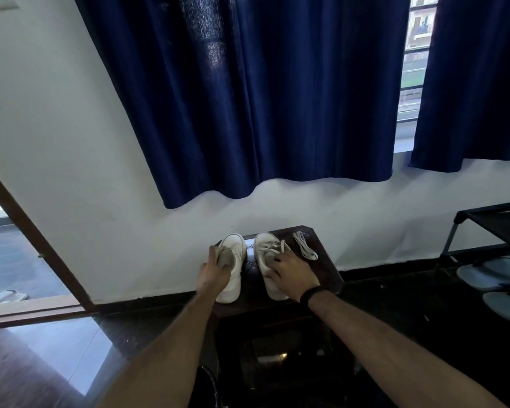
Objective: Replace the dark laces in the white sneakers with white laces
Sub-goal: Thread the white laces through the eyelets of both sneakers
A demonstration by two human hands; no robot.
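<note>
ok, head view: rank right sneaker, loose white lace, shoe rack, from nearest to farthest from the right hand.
1. Right sneaker: under the right hand, touching it.
2. Loose white lace: on the stool just beyond the hand, toward the wall.
3. Shoe rack: far right, by the wall.

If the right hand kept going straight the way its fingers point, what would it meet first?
The right hand rests on the right sneaker, fingers pointing up-left across it. Going on, it would likely cross that shoe's white laces, then reach the left sneaker; depth is unclear.
</note>
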